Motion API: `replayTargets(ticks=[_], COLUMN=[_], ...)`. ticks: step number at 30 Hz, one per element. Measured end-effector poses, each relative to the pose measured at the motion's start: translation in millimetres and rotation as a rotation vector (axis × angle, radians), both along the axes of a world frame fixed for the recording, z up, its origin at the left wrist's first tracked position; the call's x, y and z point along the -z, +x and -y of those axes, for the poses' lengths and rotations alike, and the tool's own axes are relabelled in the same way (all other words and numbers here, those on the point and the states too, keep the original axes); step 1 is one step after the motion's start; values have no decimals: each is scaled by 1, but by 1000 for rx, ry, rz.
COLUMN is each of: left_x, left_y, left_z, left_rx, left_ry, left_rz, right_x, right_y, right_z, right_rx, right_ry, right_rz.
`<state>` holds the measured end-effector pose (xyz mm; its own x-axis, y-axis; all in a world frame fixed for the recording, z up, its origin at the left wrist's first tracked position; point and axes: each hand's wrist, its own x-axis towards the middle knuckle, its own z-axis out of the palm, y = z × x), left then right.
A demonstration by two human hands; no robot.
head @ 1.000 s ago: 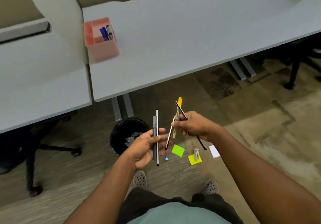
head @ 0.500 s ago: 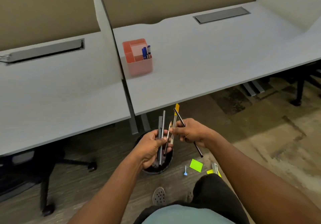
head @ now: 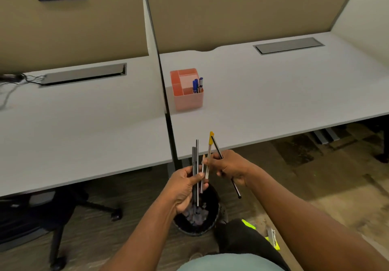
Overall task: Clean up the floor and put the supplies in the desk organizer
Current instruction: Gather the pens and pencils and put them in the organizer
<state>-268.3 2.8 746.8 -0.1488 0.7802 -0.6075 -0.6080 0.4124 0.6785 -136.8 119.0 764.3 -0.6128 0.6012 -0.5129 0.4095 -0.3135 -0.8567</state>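
Note:
My left hand (head: 185,188) grips two grey pens (head: 195,161) upright, in front of the desk's front edge. My right hand (head: 229,166) is close beside it, holding a yellow-capped pen (head: 210,144), a thin pale pencil and a black pen (head: 216,147) that slants down behind the palm. The pink desk organizer (head: 187,100) stands on the right desk (head: 284,94) near the divider, with blue pens (head: 196,84) in its front right compartment. On the floor by my right leg lie yellow-green sticky notes (head: 248,224) and a small binder clip (head: 272,236).
A black waste bin (head: 212,226) with crumpled paper stands on the floor under my hands. A divider post (head: 168,123) separates the two desks. An office chair base (head: 59,224) sits under the left desk (head: 84,127). Cables trail at the far left.
The view has risen and shifted toward the desk, so the organizer now lies ahead. Both hands have come up with the pens and stay close together. The floor items have slid toward the frame's bottom.

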Motion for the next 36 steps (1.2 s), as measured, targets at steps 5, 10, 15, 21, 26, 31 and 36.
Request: replayTargets(ticks=[5,10,15,21,26,31,36], left_x=[-5,-7,-16,-21,-14,-6,-1], left_y=[-6,-10,-17,-28,-35,-44,-67], left_z=[-38,-86,-135,-173,-195,-213,-242], left_rx=[-27,-13,-3,-51,-108,-114,-318], left_ry=[-12,-57,-80,-87,-124,-207,-248], left_rz=[-79,-213,-293,-139,-142,-329,-228], right_x=[2,5,7,10,16,25,26], right_y=[-18,-30,-44,-54,-64,-77,-85], right_z=[-38,-85,-129,-172,-198,-216,-231], right_rx=[-45,-52,0,40,88,46,-79], right_ry=[-20,-48,-110,-233,-256,-236,-391], right_rz=[-24,-67,-109,-165,-168,-95,-107])
